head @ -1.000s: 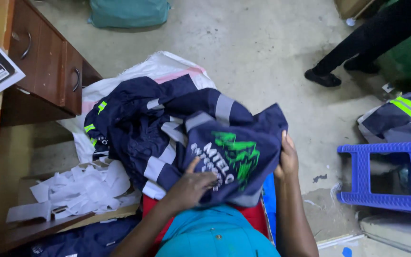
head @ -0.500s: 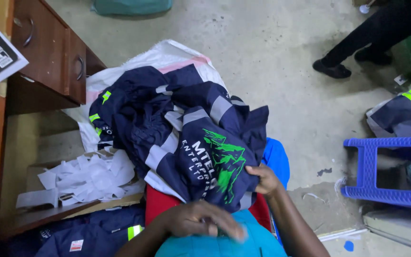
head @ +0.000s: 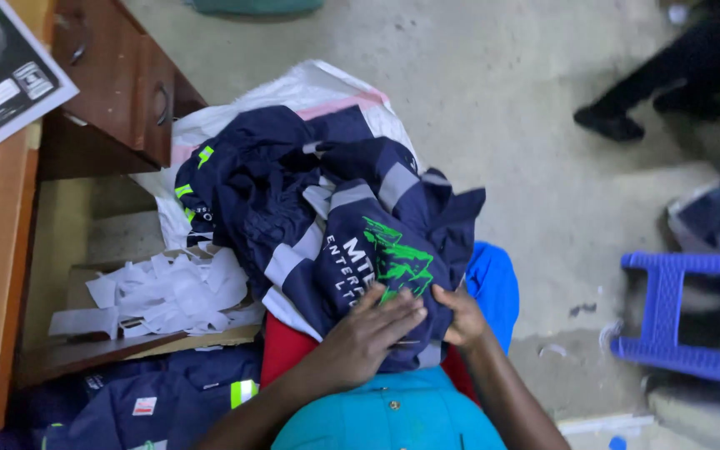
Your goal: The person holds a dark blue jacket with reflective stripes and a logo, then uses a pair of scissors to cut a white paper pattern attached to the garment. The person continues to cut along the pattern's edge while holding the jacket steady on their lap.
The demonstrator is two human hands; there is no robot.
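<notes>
Atop the white woven sack [head: 310, 87], crumpled navy workwear jacket [head: 352, 242] with grey reflective bands; left hand [head: 372, 329] pressing flat, right hand [head: 460, 317] fingers pinching its hem.

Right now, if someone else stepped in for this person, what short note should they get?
Left hand: flat on the navy garment, fingers spread over its green print.
Right hand: pinching the same garment's lower edge.
The garment lies on the lap, atop a heap of navy workwear on a white sack.
Done: garment pulled close, print up.
Left: it is bunched, not folded; more workwear lies below the desk.
</notes>
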